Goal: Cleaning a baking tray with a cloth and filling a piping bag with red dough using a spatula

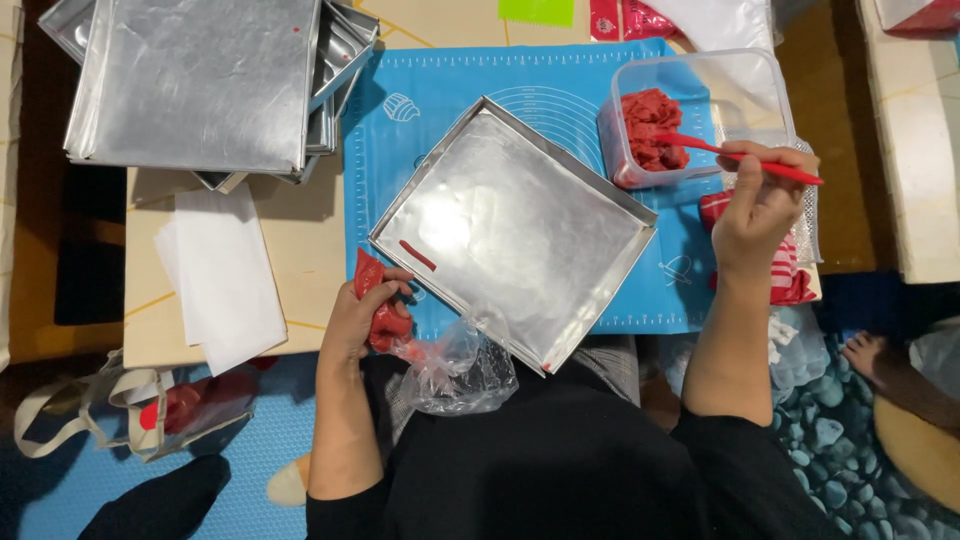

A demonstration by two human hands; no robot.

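The left hand [362, 318] closes its grip around a piping bag [385, 318] of red paste, its clear crinkled tail trailing right toward the near edge of the tray; the bag's tip points far and sits just beside the near left corner of the shiny metal tray [560, 270], where one short red strip [418, 256] already lies, running slantwise. The right hand [758, 205] pinches a red spatula [735, 155] whose long axis runs left into the clear plastic tub [745, 85]; its blade rests on the lumpy red paste [652, 130] there. The tray lies tilted on a blue silicone mat [420, 110] over the pale counter [300, 260]; stacked trays [200, 80] sit far left; white paper sheets [222, 280] lie near left.
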